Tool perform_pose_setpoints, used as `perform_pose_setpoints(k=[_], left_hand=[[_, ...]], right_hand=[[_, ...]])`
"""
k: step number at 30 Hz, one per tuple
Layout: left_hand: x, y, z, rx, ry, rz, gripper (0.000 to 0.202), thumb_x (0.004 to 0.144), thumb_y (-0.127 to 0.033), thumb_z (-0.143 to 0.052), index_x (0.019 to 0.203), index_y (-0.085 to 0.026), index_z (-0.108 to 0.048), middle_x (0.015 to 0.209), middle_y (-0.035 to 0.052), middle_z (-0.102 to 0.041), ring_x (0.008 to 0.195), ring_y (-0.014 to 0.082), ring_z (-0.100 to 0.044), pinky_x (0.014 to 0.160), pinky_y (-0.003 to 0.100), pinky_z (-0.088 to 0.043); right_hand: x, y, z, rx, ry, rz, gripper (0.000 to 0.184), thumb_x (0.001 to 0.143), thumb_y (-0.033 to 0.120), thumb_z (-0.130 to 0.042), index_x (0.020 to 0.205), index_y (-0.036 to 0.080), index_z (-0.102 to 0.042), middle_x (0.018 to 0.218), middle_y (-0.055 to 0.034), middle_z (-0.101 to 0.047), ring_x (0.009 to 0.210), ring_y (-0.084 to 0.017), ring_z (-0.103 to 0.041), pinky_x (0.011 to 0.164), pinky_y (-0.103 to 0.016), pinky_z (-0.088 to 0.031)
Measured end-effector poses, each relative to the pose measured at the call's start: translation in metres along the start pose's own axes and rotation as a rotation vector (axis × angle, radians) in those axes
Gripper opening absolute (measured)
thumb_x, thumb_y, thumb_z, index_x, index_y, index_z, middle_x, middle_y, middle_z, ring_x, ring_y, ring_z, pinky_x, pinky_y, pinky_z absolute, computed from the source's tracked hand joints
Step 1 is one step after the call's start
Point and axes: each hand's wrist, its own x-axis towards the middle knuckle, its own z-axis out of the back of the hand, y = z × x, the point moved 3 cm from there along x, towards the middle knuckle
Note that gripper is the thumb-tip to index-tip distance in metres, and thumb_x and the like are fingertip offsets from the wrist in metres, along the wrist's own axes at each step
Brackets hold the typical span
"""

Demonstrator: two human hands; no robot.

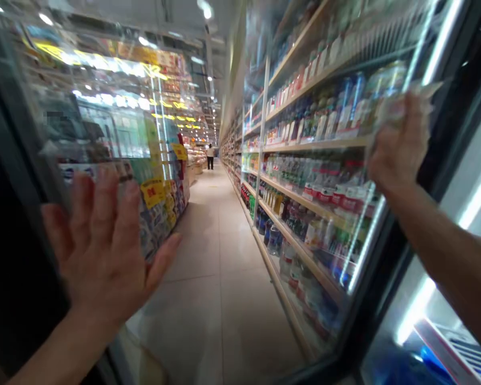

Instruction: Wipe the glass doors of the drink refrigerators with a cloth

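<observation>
Far left: dark upright frame (20,139), blurred. Left hand (108,240) next to it, back toward camera, fingers spread, thumb out to the right, nothing gripped; can't tell if palm touches glass. Past the fingers: stacked packs (160,224) with a yellow sign (153,193). Centre: pale tiled floor (212,214) of an aisle, person (210,155) in light top and dark trousers far down it. Right of that: long shelves (316,201) of bottles and cans; direct through glass or reflected, can't tell. Right hand (401,144) upper right, fingers bunched around a pale cloth (389,111), at the glass door (388,272) near its dark frame edge; exact contact blurred. Lower right: bright light strip (414,313), slatted rack (460,347), something blue (436,361) beside it
</observation>
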Motion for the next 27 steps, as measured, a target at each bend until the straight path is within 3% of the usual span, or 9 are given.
perform_pose_setpoints(k=[4, 8, 10, 15, 16, 20, 22, 25, 27], left_hand=[[0.0, -0.002, -0.002, 0.012, -0.069, 0.032, 0.076, 0.084, -0.044, -0.049, 0.146, -0.024, -0.01, 0.154, 0.0007, -0.011, 0.14, 0.0247, -0.014, 0.114, 0.049, -0.008], [0.0, -0.003, -0.003, 0.029, -0.075, 0.043, 0.072, 0.085, -0.04, -0.045, 0.146, -0.021, -0.011, 0.152, 0.0055, -0.016, 0.139, 0.0263, -0.017, 0.113, 0.052, -0.012], [-0.001, -0.003, -0.003, 0.055, -0.09, 0.011, 0.071, 0.085, -0.037, -0.045, 0.146, -0.018, -0.012, 0.151, 0.0086, -0.019, 0.139, 0.0264, -0.017, 0.112, 0.052, -0.013], [-0.001, 0.001, -0.003, 0.131, -0.132, -0.048, 0.071, 0.085, -0.033, -0.045, 0.145, -0.015, -0.013, 0.149, 0.0116, -0.024, 0.14, 0.0238, -0.015, 0.112, 0.049, -0.014], [-0.001, 0.002, -0.004, 0.144, -0.135, -0.059, 0.071, 0.085, -0.033, -0.045, 0.145, -0.014, -0.013, 0.148, 0.012, -0.024, 0.14, 0.0237, -0.014, 0.113, 0.048, -0.014], [-0.001, 0.003, -0.005, 0.159, -0.154, -0.084, 0.073, 0.083, -0.034, -0.047, 0.145, -0.012, -0.014, 0.146, 0.0136, -0.029, 0.14, 0.0246, -0.014, 0.113, 0.047, -0.013], [-0.001, 0.003, -0.005, 0.158, -0.154, -0.081, 0.073, 0.084, -0.035, -0.047, 0.145, -0.012, -0.014, 0.145, 0.014, -0.032, 0.139, 0.0251, -0.015, 0.113, 0.048, -0.013], [-0.001, 0.004, -0.005, 0.164, -0.133, -0.076, 0.073, 0.084, -0.035, -0.047, 0.145, -0.012, -0.015, 0.144, 0.0145, -0.035, 0.139, 0.0255, -0.015, 0.113, 0.048, -0.013], [-0.001, 0.003, -0.004, 0.174, -0.128, -0.084, 0.072, 0.084, -0.035, -0.047, 0.145, -0.011, -0.016, 0.143, 0.0148, -0.037, 0.139, 0.0254, -0.016, 0.113, 0.047, -0.012]], right_hand=[[-0.027, 0.037, -0.014, 0.097, 0.257, 0.28, 0.051, 0.085, 0.032, -0.041, 0.136, 0.028, -0.037, 0.149, -0.003, -0.029, 0.138, -0.025, -0.026, 0.11, -0.053, -0.02], [-0.026, 0.007, -0.009, 0.035, -0.011, -0.232, 0.053, 0.086, 0.029, -0.032, 0.138, 0.017, -0.034, 0.147, -0.0153, -0.032, 0.137, -0.03, -0.028, 0.105, -0.061, -0.024], [-0.019, 0.007, -0.008, 0.044, -0.07, -0.342, 0.053, 0.087, 0.028, -0.031, 0.138, 0.014, -0.034, 0.146, -0.0187, -0.032, 0.137, -0.031, -0.026, 0.102, -0.062, -0.026], [0.016, 0.058, -0.021, 0.184, 0.127, 0.259, 0.045, 0.086, 0.028, -0.037, 0.13, 0.028, -0.044, 0.142, -0.0075, -0.042, 0.135, -0.023, -0.033, 0.11, -0.053, -0.021], [0.029, 0.059, -0.022, 0.182, 0.092, 0.207, 0.045, 0.086, 0.028, -0.036, 0.131, 0.027, -0.044, 0.141, -0.0078, -0.043, 0.134, -0.024, -0.034, 0.109, -0.054, -0.02], [0.076, 0.059, -0.023, 0.139, -0.2, -0.397, 0.05, 0.088, 0.031, -0.032, 0.135, 0.017, -0.039, 0.141, -0.0179, -0.04, 0.134, -0.032, -0.032, 0.102, -0.062, -0.026], [0.092, 0.091, -0.029, 0.163, -0.153, -0.223, 0.048, 0.087, 0.03, -0.033, 0.133, 0.018, -0.042, 0.14, -0.0161, -0.042, 0.134, -0.03, -0.033, 0.102, -0.06, -0.028], [0.099, 0.143, -0.035, 0.183, 0.048, 0.394, 0.044, 0.087, 0.028, -0.036, 0.131, 0.026, -0.044, 0.141, -0.006, -0.044, 0.135, -0.021, -0.033, 0.109, -0.052, -0.023], [0.107, 0.139, -0.032, 0.146, 0.061, 0.357, 0.045, 0.087, 0.027, -0.036, 0.132, 0.028, -0.042, 0.142, -0.0048, -0.042, 0.134, -0.02, -0.033, 0.109, -0.053, -0.021]])
